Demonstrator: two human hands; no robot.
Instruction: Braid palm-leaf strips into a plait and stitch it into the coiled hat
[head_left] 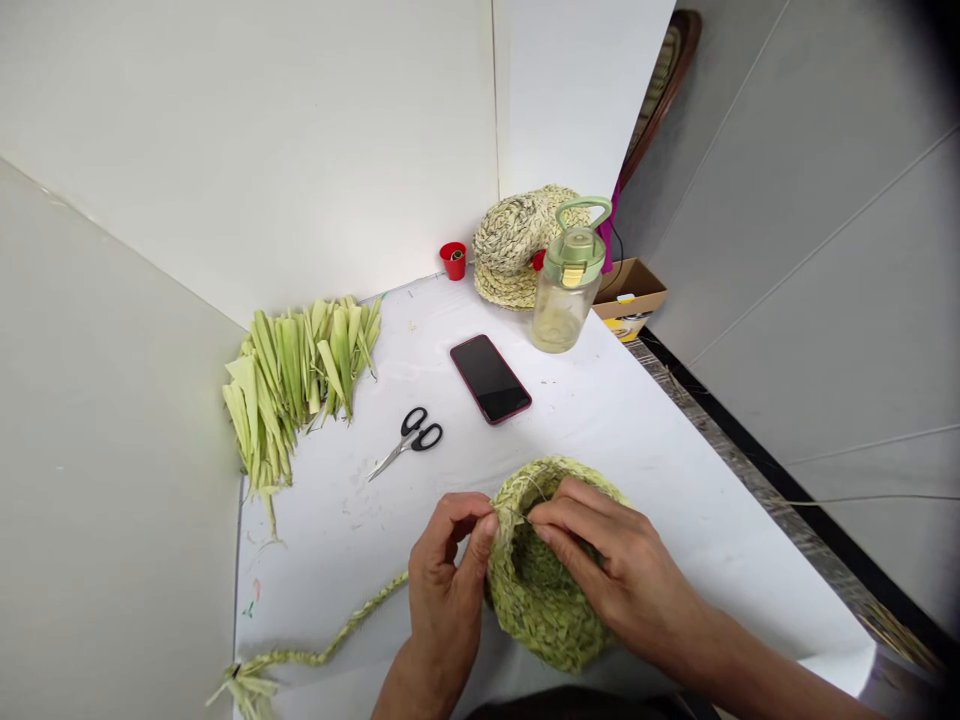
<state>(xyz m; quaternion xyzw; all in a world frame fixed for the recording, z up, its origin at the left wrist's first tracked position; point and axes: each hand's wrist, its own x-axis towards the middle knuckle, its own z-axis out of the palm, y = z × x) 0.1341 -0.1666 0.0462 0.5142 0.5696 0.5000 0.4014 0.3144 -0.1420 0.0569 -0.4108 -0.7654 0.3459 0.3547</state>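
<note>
A round basket [559,630] of braided green husk, its hollow facing up, sits at the table's front edge. My left hand [452,565] pinches at the left of its rim, thumb against forefinger. Over the opening, my right hand [600,545] is closed, its fingertips pinching a thin thread [534,484] that loops above the rim. A fine line runs between both sets of fingertips; whether it is a needle or thread I cannot tell. From behind my left hand a husk braid [337,640] trails left to a loose, frayed end.
Husk strips [300,370] lie in a pile at the left. Scissors [407,440] and a phone [490,378] lie mid-table. Behind are a red cup [453,261], a woven piece [510,245] and a bottle [561,300]. A cardboard box [637,290] stands beyond the right edge; walls border the table.
</note>
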